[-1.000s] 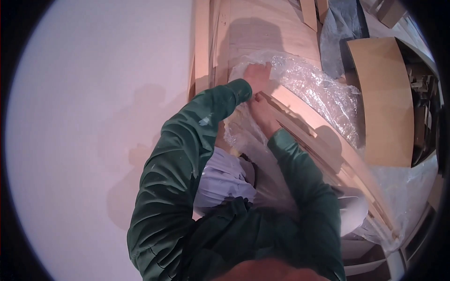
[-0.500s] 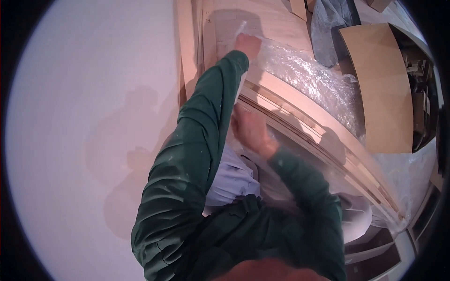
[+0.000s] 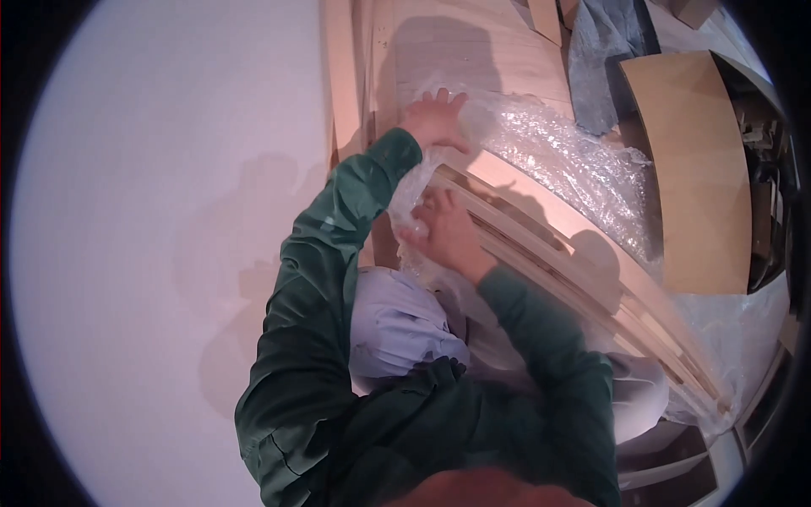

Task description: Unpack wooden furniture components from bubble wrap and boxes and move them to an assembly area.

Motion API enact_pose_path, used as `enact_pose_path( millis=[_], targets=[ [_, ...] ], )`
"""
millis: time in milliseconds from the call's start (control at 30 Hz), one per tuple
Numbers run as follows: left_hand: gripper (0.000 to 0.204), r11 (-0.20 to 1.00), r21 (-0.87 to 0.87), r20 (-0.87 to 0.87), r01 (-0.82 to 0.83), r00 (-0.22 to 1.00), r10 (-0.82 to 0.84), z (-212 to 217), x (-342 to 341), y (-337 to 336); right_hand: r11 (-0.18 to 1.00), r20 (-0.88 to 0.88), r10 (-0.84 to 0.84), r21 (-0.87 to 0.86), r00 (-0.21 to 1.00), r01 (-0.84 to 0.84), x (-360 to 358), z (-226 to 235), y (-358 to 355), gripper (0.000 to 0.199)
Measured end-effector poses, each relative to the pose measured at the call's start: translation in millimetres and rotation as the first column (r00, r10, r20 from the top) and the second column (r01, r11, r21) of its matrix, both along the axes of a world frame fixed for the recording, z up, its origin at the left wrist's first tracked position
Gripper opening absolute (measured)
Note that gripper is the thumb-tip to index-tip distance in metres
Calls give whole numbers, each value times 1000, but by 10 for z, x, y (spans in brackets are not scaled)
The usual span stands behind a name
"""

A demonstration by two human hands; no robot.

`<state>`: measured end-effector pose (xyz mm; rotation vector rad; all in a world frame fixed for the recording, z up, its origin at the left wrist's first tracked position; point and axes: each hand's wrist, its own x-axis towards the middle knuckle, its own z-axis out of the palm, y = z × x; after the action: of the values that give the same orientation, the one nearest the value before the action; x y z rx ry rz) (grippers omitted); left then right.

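My left hand (image 3: 437,118) lies with its fingers spread on the clear bubble wrap (image 3: 583,165), just past the far-left end of a bundle of long wooden boards (image 3: 549,237). Closer to me, my right hand (image 3: 448,232) rests at the same end of the bundle, thumb and fingers apart. Crumpled clear wrap is bunched between the two hands and over the board ends. The boards run from there toward the lower right, with wrap under and beyond them.
A white wall (image 3: 169,211) rises along the left, bordered by upright pale wooden strips (image 3: 342,84). At the right stands an open cardboard box (image 3: 697,177) with dark contents. Grey plastic sheeting (image 3: 596,76) lies behind it. Shelving (image 3: 676,473) is at the lower right.
My left hand has gone from a closed fist to spread fingers and moved slightly nearer. The right hand's fingers have spread at the board ends, and wrap now bunches over that end.
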<state>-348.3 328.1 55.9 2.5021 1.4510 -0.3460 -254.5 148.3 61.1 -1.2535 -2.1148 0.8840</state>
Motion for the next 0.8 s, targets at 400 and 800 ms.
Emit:
enact_pose_path(
  millis=[400,800],
  targets=[
    [27,991,-80,134,-111,984,121,-91,-257,-133,978,-115,-74,-202,991,50,-96,-12,7,53],
    [31,934,-79,207,-348,911,357,-753,-1076,12,970,-5,-33,-240,999,31,-18,-190,-158,75]
  ],
)
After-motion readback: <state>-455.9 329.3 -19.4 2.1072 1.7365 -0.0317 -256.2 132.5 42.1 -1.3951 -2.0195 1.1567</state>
